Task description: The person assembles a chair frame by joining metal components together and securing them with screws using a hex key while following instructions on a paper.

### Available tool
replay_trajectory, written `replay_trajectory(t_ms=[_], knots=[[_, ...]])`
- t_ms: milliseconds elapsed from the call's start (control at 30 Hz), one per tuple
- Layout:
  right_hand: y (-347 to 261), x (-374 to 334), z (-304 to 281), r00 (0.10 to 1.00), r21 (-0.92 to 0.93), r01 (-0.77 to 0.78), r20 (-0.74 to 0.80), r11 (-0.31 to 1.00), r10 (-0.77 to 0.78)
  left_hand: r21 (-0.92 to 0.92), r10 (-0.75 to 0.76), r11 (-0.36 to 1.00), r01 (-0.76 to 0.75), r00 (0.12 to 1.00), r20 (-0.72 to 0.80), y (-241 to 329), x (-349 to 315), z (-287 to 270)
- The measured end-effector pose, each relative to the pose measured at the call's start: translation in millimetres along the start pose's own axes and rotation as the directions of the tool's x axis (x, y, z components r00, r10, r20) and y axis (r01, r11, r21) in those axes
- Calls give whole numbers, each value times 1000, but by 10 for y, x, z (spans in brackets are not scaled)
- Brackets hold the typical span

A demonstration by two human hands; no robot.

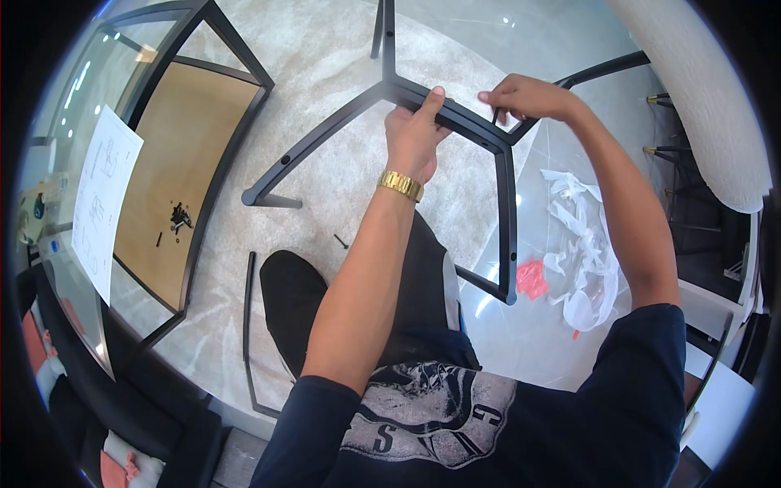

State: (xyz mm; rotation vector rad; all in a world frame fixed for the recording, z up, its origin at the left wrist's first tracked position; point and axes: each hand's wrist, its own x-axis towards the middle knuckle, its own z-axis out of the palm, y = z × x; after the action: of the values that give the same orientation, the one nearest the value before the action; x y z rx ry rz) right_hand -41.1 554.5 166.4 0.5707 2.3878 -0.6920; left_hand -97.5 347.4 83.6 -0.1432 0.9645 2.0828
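A black metal furniture frame [464,122] with angled legs and bolt holes is raised in front of me. My left hand [413,134], with a gold watch [400,185] on its wrist, is closed around the middle bar, thumb on top. At the right end of that bar, by the corner joint, my right hand [529,98] has its fingers bent together. A thin dark rod [495,115] runs from these fingers down to the joint; its full shape is hidden. Below the frame, a small black bolt [341,241] lies on the carpet.
At left stands a black-framed glass table with a wooden shelf [187,122], holding several loose bolts [181,217]. A printed sheet [106,199] lies on the glass. A bent black bar [249,317] is beside my leg. White plastic wrapping [582,252] and a red scrap [532,279] lie at right.
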Motion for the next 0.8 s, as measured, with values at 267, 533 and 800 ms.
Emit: replay_trajectory(t_ms=[267, 533, 800], knots=[[243, 140, -37, 996, -70, 35, 79, 997, -29, 10, 2, 1000, -2, 1000, 10, -16, 33, 32], [285, 145, -101, 977, 91, 174, 110, 981, -183, 8, -3, 1000, 3, 1000, 17, 11, 26, 42], [339, 74, -49, 979, 224, 192, 31, 956, -204, 21, -5, 1000, 4, 999, 32, -4, 41, 12]])
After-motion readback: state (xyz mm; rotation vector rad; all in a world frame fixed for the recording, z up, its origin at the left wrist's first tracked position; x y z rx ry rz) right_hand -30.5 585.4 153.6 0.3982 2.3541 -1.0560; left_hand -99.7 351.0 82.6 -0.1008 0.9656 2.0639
